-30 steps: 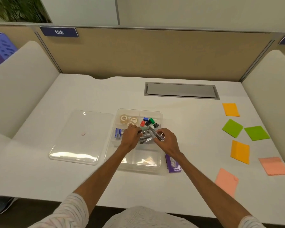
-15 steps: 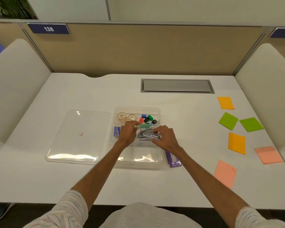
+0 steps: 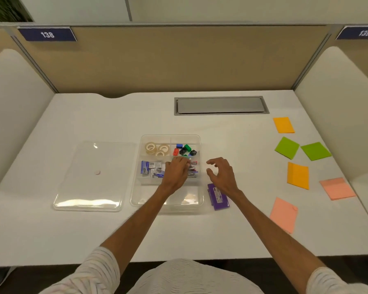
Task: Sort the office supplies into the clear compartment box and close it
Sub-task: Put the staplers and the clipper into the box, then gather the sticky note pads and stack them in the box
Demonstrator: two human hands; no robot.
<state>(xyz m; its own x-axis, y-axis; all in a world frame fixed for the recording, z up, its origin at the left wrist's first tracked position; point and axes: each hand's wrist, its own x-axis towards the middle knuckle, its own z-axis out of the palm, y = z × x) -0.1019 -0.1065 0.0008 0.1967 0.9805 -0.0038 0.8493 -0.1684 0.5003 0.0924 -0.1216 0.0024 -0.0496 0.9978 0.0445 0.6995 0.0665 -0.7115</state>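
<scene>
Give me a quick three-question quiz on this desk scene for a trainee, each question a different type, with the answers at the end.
1. True or false: the lid is on the clear box.
2. Which compartment holds the tape rolls? A: back left. B: back right. C: front.
3. Fill in: the purple case lies outside the box, on its ____ side.

Key: 1 false, the lid lies flat beside the box; 2 A; 3 right.
</scene>
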